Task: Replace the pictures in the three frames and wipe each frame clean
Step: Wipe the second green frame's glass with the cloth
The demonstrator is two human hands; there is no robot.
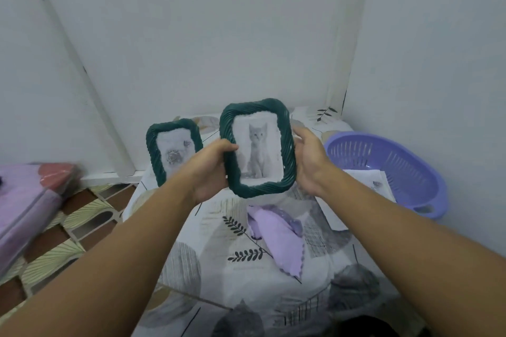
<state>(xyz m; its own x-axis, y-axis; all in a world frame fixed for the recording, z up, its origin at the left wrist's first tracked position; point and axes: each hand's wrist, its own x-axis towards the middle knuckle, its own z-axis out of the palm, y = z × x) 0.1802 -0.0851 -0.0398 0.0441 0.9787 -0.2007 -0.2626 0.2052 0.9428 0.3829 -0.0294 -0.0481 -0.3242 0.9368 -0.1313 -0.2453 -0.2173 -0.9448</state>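
I hold a dark green twisted-rim frame [257, 107] upright above the table, showing a grey kitten picture [257, 148]. My left hand [210, 169] grips its left edge, thumb on the front. My right hand [309, 161] clasps its right edge from behind. A second green frame [153, 150] with a rose picture stands upright on the table to the left, partly hidden by my left wrist. A lilac cloth [282, 238] lies crumpled on the table below the held frame.
The table wears a leaf-patterned cover [219, 241]. A purple slotted basket [394, 169] sits at the right by the wall, with white paper sheets [356, 194] in front of it. A pink-lilac bundle [24, 200] lies on the tiled floor to the left.
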